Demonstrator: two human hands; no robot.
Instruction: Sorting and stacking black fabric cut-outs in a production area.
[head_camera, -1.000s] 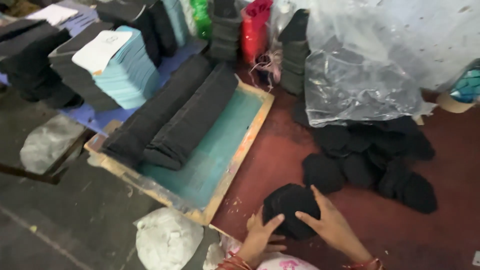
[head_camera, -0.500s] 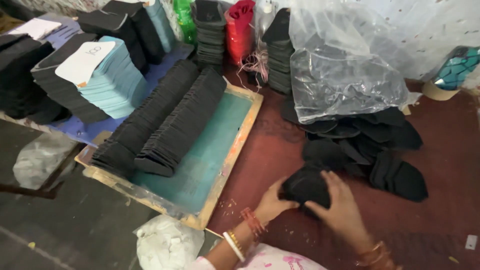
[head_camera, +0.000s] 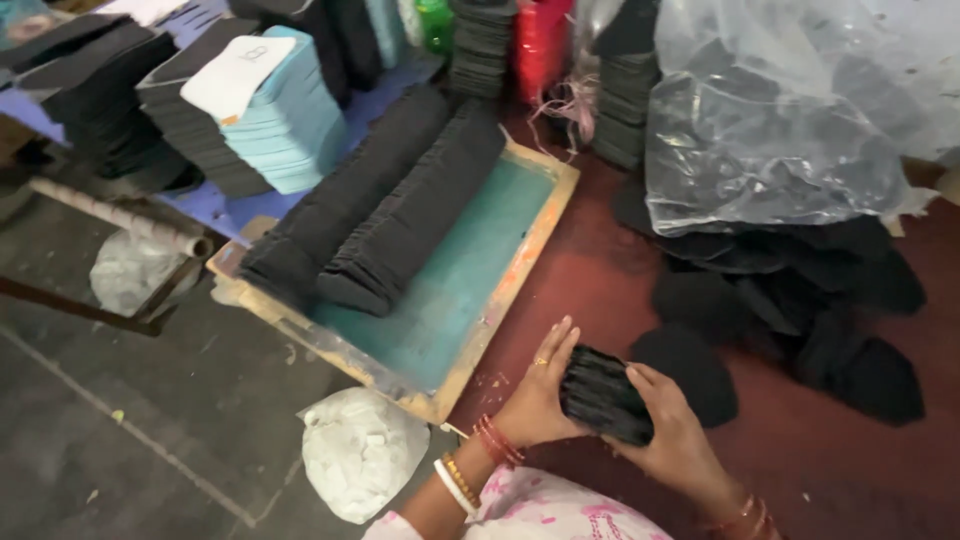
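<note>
Between both hands, seemingly stacked black pieces

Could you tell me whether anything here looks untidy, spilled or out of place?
Mostly orderly: two neat rows of black pieces lie in the wooden-framed tray, and both hands, left hand and right hand, grip a small black stack. The odd spot is the loose black pieces scattered on the red floor below the clear plastic bag.
</note>
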